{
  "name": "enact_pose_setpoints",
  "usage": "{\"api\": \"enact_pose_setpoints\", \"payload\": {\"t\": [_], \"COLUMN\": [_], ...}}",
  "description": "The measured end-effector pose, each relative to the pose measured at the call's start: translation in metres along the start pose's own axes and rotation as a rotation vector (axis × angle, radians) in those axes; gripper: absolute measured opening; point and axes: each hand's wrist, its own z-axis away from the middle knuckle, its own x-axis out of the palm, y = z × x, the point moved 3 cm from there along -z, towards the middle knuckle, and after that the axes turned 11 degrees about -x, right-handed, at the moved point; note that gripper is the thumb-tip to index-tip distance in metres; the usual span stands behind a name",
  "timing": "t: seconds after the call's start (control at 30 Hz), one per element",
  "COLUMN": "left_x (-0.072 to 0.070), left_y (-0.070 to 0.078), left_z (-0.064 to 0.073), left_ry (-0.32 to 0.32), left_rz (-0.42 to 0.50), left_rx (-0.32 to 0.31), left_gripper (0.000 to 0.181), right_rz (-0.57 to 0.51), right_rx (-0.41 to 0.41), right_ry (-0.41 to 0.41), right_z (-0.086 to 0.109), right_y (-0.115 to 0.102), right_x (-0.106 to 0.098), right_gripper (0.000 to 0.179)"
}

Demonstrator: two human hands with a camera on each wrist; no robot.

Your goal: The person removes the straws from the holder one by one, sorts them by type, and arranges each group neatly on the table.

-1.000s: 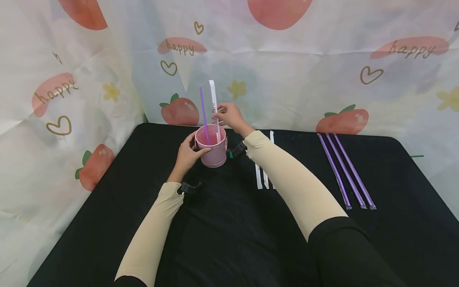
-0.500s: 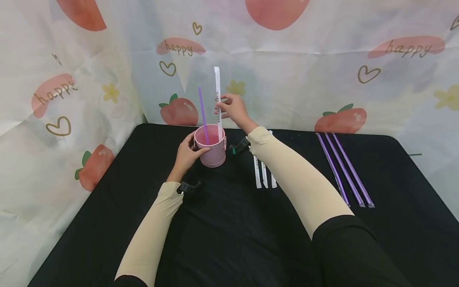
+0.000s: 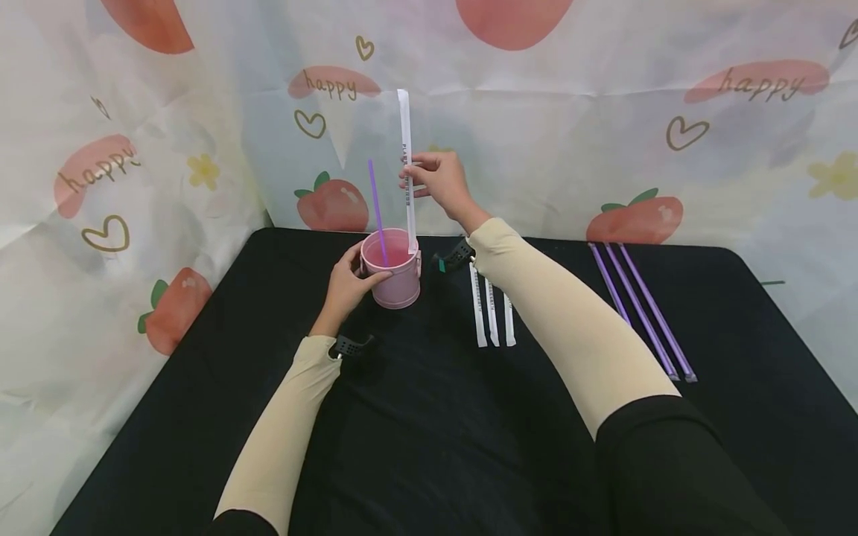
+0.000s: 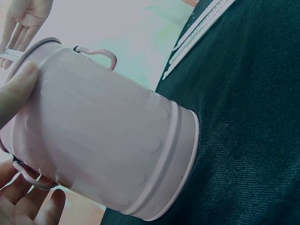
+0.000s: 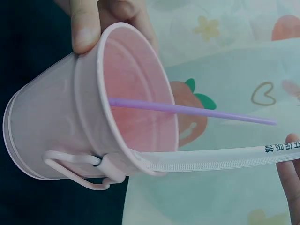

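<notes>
A small pink bucket [image 3: 397, 289] with handles on its sides stands on the black cloth. My left hand [image 3: 346, 286] grips it, thumb on the near side just below the rim and fingers round the left side. Inside leans a bare purple straw [image 3: 375, 197], its top sticking well out. Above the bucket my right hand [image 3: 444, 182] pinches a white paper-wrapped straw [image 3: 405, 123] around its middle and holds it nearly upright. In the right wrist view, the wrapped straw's lower end [image 5: 164, 161] lies right at the rim, above a side handle [image 5: 70, 159].
Three white paper-wrapped straws [image 3: 492, 316] lie side by side to the right of the bucket, partly behind the right forearm. Farther right are three purple straws [image 3: 646, 309], partly covered by the sleeve. A printed curtain [image 3: 536, 171] hangs behind the table.
My right hand has risen, lifting the wrapped straw from well inside the bucket up to the rim. My left hand and the bucket stay where they were.
</notes>
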Motion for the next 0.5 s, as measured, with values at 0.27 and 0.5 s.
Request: {"api": "enact_pose_setpoints", "payload": {"t": [0.27, 0.5], "left_x": [0.000, -0.001], "left_y": [0.031, 0.032], "left_z": [0.020, 0.023], "left_ry": [-0.020, -0.005], "left_rz": [-0.005, 0.001], "left_rx": [-0.011, -0.012], "left_gripper": [0.071, 0.071], "right_rz": [-0.022, -0.005], "right_rx": [-0.034, -0.053], "right_ry": [0.003, -0.012], "right_z": [0.000, 0.005], "right_y": [-0.017, -0.034], "right_x": [-0.008, -0.019], "right_gripper": [0.028, 0.027]}}
